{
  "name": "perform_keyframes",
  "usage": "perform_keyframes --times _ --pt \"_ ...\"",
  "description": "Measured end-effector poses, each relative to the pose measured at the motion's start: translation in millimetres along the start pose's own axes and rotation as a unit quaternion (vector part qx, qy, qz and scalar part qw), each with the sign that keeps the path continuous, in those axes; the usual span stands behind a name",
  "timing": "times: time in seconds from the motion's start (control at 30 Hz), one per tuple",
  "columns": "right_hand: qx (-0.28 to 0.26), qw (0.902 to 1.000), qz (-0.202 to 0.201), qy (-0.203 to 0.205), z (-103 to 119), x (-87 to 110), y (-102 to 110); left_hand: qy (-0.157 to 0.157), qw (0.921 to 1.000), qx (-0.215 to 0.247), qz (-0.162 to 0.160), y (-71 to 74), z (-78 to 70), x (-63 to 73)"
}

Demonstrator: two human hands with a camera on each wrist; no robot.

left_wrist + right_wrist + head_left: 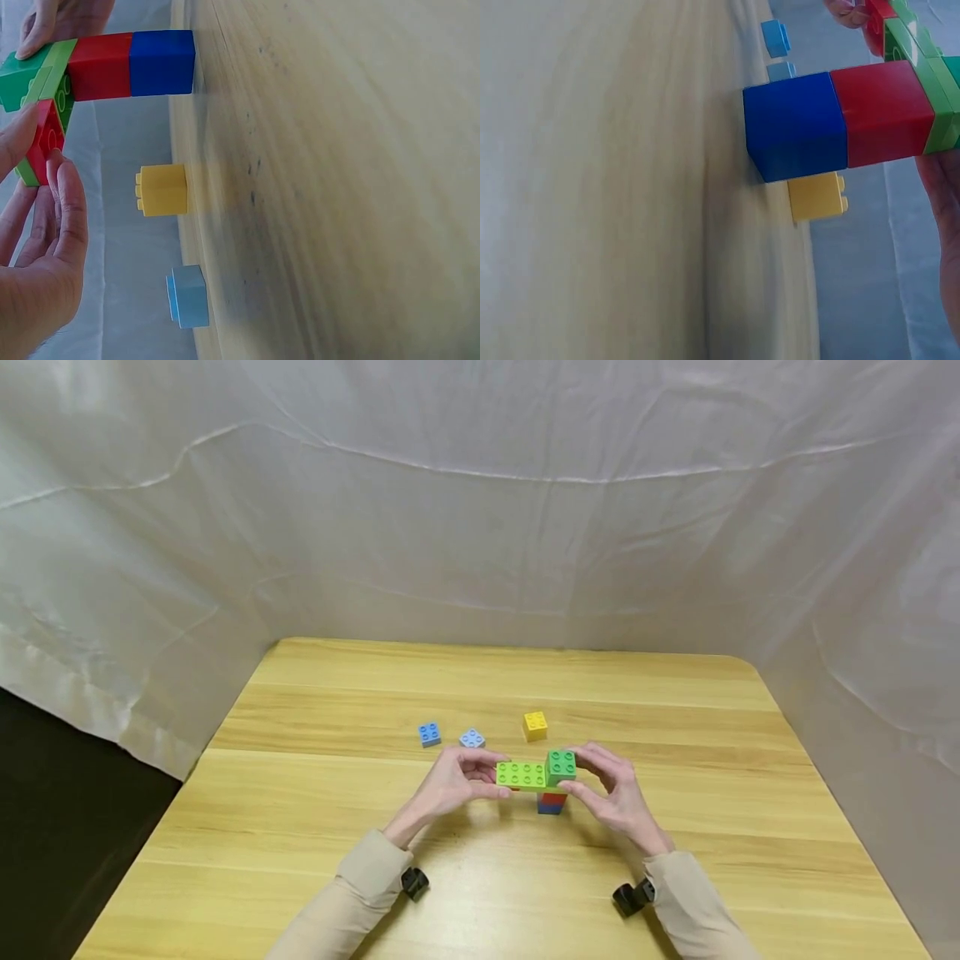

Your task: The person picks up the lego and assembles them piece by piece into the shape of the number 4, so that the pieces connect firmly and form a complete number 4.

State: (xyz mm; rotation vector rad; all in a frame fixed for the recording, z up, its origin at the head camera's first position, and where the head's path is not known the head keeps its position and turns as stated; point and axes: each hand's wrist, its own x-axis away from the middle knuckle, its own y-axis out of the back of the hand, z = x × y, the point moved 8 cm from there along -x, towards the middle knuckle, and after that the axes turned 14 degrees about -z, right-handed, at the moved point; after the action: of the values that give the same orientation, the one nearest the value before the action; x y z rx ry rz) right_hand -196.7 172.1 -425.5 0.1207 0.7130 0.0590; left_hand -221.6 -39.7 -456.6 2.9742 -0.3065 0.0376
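A blue brick (162,63) stands on the table with a red brick (102,67) on it. Long lime green bricks (521,774) lie across the top and reach out to the left. On their right end sits a green brick (561,766). My left hand (453,777) pinches a second red brick (43,142) under the overhanging left end, between thumb and fingers. With thumb in front and fingers behind, my right hand (618,789) pinches the green brick. Its fingertips are partly hidden behind the bricks.
Beyond the hands on the wooden table (315,810) lie a small blue brick (429,734), a light blue brick (472,739) and a yellow brick (535,726). A pale curtain (480,543) hangs behind the table and along its sides.
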Motion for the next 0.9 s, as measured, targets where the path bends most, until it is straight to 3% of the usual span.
perform_keyframes --times 0.23,0.47,0.6,0.9 --pt "0.0 0.9972 0.005 -0.074 -8 3.0 3 0.003 1.0 0.001 -0.002 -0.2 -0.3 0.8" --pt "0.018 0.9831 0.01 -0.182 -23 6.2 8 0.011 0.9998 0.015 -0.004 0.0 1.7 -0.7" --pt "0.029 0.9767 -0.006 -0.212 -26 3.8 9 0.022 0.9996 0.013 -0.008 1.0 2.1 -0.4" --pt "0.001 0.9607 -0.032 -0.276 -31 3.1 7 0.015 0.9995 -0.022 -0.016 3.1 0.6 1.1"
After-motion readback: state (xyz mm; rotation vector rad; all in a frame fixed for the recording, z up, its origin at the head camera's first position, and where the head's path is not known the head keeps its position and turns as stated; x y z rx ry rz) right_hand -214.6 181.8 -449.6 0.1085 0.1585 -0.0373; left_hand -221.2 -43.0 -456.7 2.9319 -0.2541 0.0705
